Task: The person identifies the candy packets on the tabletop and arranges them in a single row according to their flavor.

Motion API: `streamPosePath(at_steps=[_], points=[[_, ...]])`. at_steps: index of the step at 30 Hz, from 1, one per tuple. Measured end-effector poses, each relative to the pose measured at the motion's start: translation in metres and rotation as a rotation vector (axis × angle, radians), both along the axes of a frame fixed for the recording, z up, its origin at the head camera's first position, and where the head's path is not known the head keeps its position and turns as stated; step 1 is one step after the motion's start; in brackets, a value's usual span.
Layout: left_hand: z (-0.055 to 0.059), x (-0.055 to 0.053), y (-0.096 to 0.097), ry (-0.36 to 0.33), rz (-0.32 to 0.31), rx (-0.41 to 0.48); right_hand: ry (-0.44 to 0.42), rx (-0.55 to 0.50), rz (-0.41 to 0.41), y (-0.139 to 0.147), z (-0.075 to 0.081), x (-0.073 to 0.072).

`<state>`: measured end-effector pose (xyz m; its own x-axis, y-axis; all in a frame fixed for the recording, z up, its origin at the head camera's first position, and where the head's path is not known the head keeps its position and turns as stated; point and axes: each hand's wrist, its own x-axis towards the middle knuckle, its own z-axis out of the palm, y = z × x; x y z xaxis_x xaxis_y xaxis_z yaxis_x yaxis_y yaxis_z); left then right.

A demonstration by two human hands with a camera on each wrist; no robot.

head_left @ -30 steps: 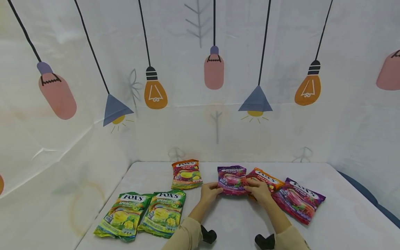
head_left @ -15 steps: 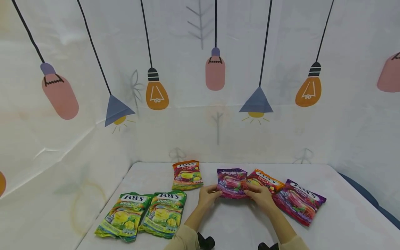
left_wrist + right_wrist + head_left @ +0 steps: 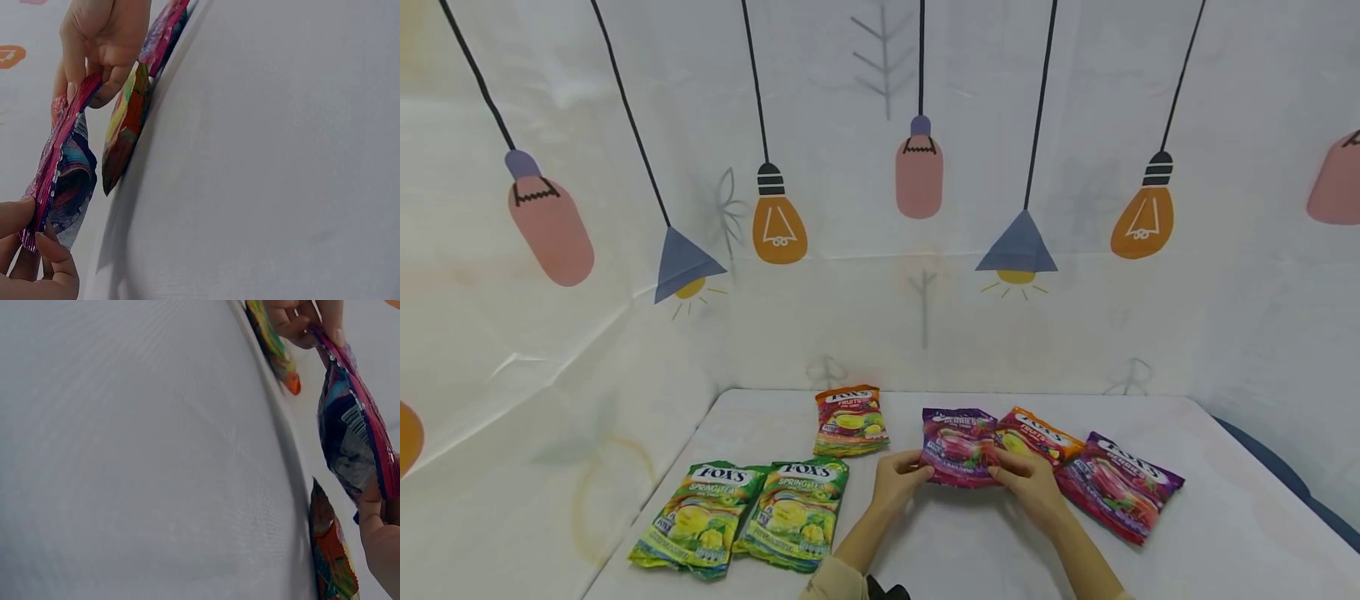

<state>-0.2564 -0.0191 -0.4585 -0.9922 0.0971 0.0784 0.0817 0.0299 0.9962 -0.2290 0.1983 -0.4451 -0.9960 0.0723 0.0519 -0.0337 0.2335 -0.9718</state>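
A purple Fox's berries candy bag [image 3: 958, 446] is stretched between both hands at the middle of the table. My left hand [image 3: 897, 483] pinches its left lower corner between thumb and fingers. The right hand [image 3: 1028, 485] pinches the opposite corner. Both wrist views show the candy bag [image 3: 69, 169] lifted off the table, its crimped pink bottom seam [image 3: 365, 403] running from one hand to the other. Just behind the right hand lies an orange Fox's fruits candy bag [image 3: 1037, 433], partly hidden by the held bag and hand. Another purple berries bag [image 3: 1120, 487] lies to its right.
Two green Fox's spring tea bags [image 3: 700, 521] lie side by side at the left of the white table [image 3: 970, 550]. A red-orange fruits bag [image 3: 852, 421] lies near the back edge. A fabric wall [image 3: 820, 325] with printed lamps stands behind.
Both hands have drawn the purple candy bag slightly toward the person, and its face tilts a little differently. The other bags stay where they were; the head view has shifted slightly.
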Motion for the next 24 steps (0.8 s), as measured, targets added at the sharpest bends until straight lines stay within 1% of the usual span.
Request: streamPosePath(at_steps=[3, 7, 10, 13, 16, 20, 24], points=[[0.001, 0.004, -0.002, 0.003, -0.008, 0.003, 0.022, -0.010, 0.010, -0.001, 0.001, 0.004], [0.004, 0.008, -0.004, 0.021, -0.029, 0.052, 0.053, 0.001, 0.016, 0.000, 0.004, 0.009], [0.007, 0.011, -0.004, 0.043, -0.050, 0.077, 0.054, -0.002, 0.016, 0.000, 0.008, 0.014], [0.009, 0.013, -0.005, 0.059, -0.065, 0.072, 0.048, 0.002, 0.016, 0.001, 0.011, 0.018], [0.012, 0.016, -0.005, 0.065, -0.064, 0.057, 0.044, 0.020, 0.013, 0.000, 0.014, 0.022], [0.014, 0.020, -0.007, 0.068, -0.052, 0.051, 0.045, 0.005, 0.017, -0.001, 0.017, 0.025], [0.016, 0.024, -0.009, 0.048, -0.045, 0.060, 0.056, -0.023, 0.036, -0.003, 0.019, 0.028]])
